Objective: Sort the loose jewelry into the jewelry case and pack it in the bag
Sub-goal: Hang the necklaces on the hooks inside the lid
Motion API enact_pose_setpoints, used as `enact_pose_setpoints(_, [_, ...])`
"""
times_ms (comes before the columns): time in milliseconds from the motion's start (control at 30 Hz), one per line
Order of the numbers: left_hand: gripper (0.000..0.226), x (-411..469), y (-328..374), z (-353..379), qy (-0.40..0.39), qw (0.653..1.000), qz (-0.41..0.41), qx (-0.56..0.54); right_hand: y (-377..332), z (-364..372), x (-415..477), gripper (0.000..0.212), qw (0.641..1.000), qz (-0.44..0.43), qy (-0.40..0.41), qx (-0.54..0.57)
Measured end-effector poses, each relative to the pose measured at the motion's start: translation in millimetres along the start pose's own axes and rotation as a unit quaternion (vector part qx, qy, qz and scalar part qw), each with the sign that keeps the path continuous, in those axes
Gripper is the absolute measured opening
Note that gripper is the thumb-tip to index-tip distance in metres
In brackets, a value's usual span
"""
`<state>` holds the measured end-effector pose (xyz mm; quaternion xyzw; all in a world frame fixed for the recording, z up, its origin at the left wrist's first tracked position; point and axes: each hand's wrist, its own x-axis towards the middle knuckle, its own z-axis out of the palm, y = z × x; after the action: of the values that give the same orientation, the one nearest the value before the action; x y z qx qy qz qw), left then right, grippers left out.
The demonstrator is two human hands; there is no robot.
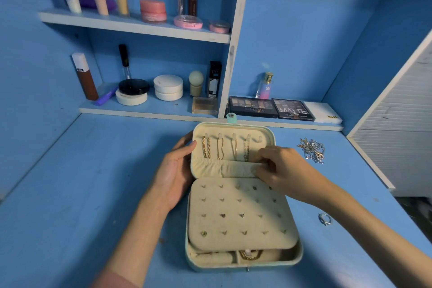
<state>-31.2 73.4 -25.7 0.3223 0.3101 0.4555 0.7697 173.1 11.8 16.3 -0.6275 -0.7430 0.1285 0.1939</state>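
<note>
The jewelry case (297,259) lies open on the blue desk, mint outside and cream inside. Several gold chains (205,147) hang from hooks in its raised lid. An earring panel (240,215) with several studs covers the lower half, and a gold chain (250,255) shows in a compartment beneath it. My left hand (176,170) holds the lid's left edge, thumb on the rim. My right hand (278,166) pinches the elastic pocket (224,167) at the lid's bottom. A pile of silver chains (313,150) lies to the right. A silver ring (325,219) lies nearer me.
Shelves behind the case carry cosmetics: jars (168,87), bottles, pink compacts (188,21). Eyeshadow palettes (271,108) and a perfume bottle (266,85) sit on the low ledge right behind the lid. A white slatted panel (397,142) borders the desk on the right. No bag is in view.
</note>
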Motion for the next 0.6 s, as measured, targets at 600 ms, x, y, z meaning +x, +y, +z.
enact_pose_setpoints(600, [0.054,-0.5,0.5,0.8,0.006,1.000,-0.004,-0.004,-4.0,0.2,3.5,0.015,0.999,0.010,-0.032,-0.037])
